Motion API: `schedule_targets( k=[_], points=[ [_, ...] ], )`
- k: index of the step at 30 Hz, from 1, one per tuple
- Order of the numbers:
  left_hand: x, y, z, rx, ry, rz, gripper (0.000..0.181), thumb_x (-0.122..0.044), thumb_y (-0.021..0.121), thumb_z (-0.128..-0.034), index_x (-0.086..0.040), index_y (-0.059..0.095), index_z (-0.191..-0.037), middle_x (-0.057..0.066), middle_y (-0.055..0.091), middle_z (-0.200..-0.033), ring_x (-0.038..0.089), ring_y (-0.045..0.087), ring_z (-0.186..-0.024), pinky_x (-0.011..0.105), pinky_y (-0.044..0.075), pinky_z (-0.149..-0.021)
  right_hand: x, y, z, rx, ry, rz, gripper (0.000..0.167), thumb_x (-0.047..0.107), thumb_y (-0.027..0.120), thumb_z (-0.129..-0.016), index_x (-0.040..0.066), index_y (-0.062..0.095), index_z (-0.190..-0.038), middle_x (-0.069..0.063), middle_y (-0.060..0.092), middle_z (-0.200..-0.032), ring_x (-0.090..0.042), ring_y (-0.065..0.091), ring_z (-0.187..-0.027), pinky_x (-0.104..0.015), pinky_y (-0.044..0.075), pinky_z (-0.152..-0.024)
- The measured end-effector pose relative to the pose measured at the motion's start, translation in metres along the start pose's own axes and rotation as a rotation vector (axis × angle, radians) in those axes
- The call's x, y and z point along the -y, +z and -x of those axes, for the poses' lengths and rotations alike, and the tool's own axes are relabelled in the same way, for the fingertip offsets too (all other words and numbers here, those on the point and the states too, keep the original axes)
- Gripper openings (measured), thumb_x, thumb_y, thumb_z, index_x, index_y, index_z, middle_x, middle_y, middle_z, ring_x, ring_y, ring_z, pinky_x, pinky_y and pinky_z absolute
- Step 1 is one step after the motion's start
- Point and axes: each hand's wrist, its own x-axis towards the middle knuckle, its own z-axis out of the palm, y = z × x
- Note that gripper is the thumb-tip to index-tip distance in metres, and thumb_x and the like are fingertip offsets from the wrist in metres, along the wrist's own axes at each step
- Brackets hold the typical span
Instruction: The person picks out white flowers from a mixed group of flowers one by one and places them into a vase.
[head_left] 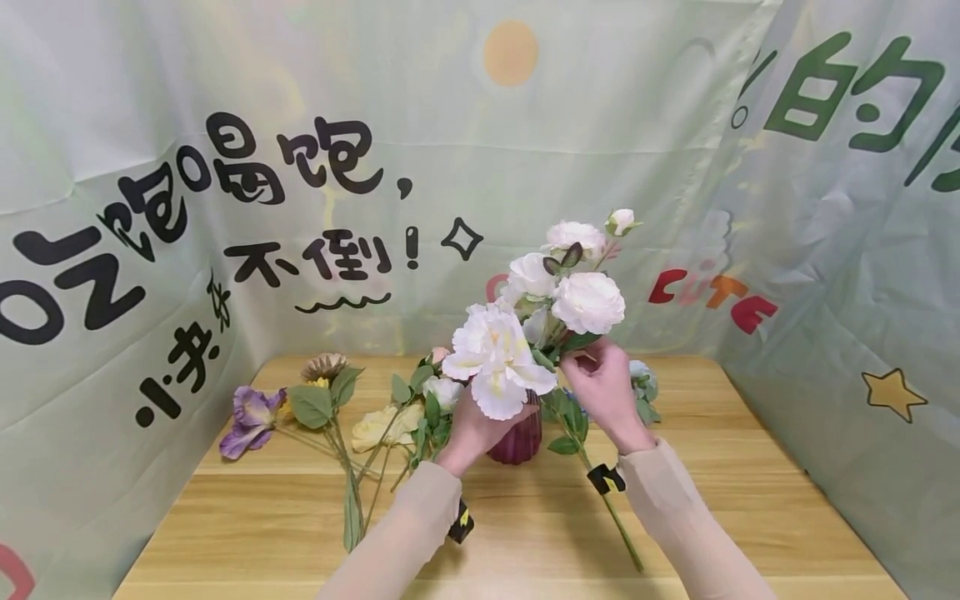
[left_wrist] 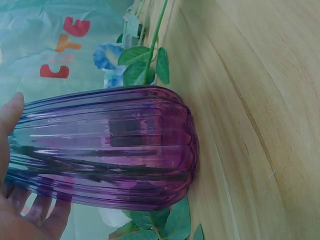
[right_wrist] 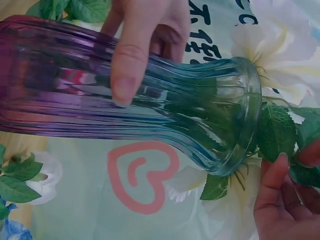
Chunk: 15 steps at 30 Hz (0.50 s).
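Fingers of your left hand [head_left: 477, 429] grasp the ribbed vase [head_left: 517, 443] in the head view, while those of your right hand [head_left: 606, 387] pinch the greenery [head_left: 581, 340] beneath the white roses [head_left: 588, 302]. The large white flower [head_left: 498, 362] leans out in front, near your left hand. I'd judge the step in hand to be settling blooms at the vase's mouth; the next move likely calls for a steady left hold and a gentle right adjustment, without dragging on the petals.

From your left wrist, your thumb and fingers curl round the glass; dark stems show through it, and its base meets the wooden table [left_wrist: 260, 120].

From your right wrist, your right fingertips close on leaves just beyond the clear rim, with your left thumb laid along the glass.

The wood-grain surface, best seen from the head, carries a purple flower [head_left: 251, 419] and a yellow flower [head_left: 386, 427] on your left and a tagged stem [head_left: 624, 533] on your right. Printed fabric [head_left: 405, 58] hangs around it.
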Motion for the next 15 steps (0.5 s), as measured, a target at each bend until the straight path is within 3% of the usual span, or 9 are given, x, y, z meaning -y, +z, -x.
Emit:
schedule_targets(
  k=[4,9,15],
  points=[
    [-0.001,0.000,0.002,-0.018,-0.019,0.021,0.075,-0.037,0.087,-0.0770,-0.013,0.052,-0.139,0.004,0.064,-0.136,0.023,0.061,-0.126,0.043,0.052,-0.106,-0.004,0.002,0.006,0.022,-0.030,0.071,0.027,-0.010,0.056,-0.085,-0.008,0.065,-0.111,-0.027,0.071,-0.105,0.003,0.062,-0.082,-0.013,0.055,-0.073],
    [-0.001,0.001,0.004,-0.043,-0.049,0.052,0.080,-0.038,0.087,-0.0761,-0.011,0.048,-0.140,0.007,0.062,-0.136,0.026,0.061,-0.126,0.045,0.051,-0.106,-0.010,0.003,0.010,0.015,-0.070,0.171,0.029,-0.010,0.061,-0.080,-0.005,0.064,-0.108,-0.022,0.071,-0.095,-0.005,0.062,-0.073,-0.019,0.054,-0.061],
    [0.000,0.002,0.005,-0.048,-0.059,0.051,0.078,-0.038,0.087,-0.0765,-0.009,0.049,-0.138,0.009,0.063,-0.132,0.028,0.062,-0.123,0.047,0.052,-0.104,-0.010,0.002,0.011,0.071,-0.080,0.314,0.010,-0.001,0.064,-0.085,0.001,0.062,-0.094,-0.011,0.056,-0.066,-0.011,0.048,-0.055,-0.027,0.043,-0.058]
  ],
)
